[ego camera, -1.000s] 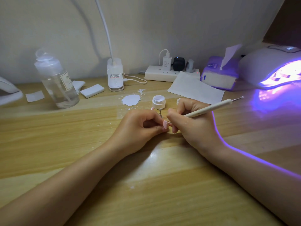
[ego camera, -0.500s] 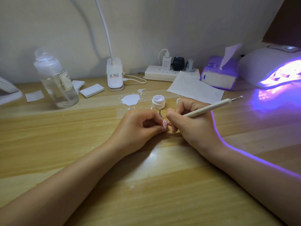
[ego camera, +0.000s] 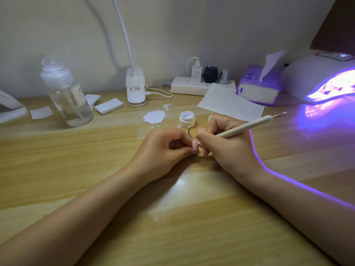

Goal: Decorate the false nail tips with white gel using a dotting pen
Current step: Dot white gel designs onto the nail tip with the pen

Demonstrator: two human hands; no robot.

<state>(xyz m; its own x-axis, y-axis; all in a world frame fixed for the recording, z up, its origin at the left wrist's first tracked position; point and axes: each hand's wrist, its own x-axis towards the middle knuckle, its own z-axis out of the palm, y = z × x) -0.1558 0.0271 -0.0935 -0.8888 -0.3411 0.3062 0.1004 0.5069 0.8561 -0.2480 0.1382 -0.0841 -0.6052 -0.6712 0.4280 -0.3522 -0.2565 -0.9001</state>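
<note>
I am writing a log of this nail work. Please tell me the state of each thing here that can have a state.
Small white gel jar: open, lid off.
Pink false nail tip: held by left hand, white dots on it.
Cream dotting pen: gripped by right hand, tip at the nail.
White dome nail lamp: lit purple.
Clear plastic bottle: upright, capped.
White power strip: plugs inserted.

Pale pink nail tip (ego camera: 194, 145) with white dots. Cream dotting pen (ego camera: 247, 126), metal tip. White gel jar (ego camera: 187, 119). White smear (ego camera: 154, 116) on light wood-grain table (ego camera: 76, 169). Clear bottle (ego camera: 66, 93). Purple tissue box (ego camera: 258, 85). White lamp (ego camera: 322, 77) glowing violet.
</note>
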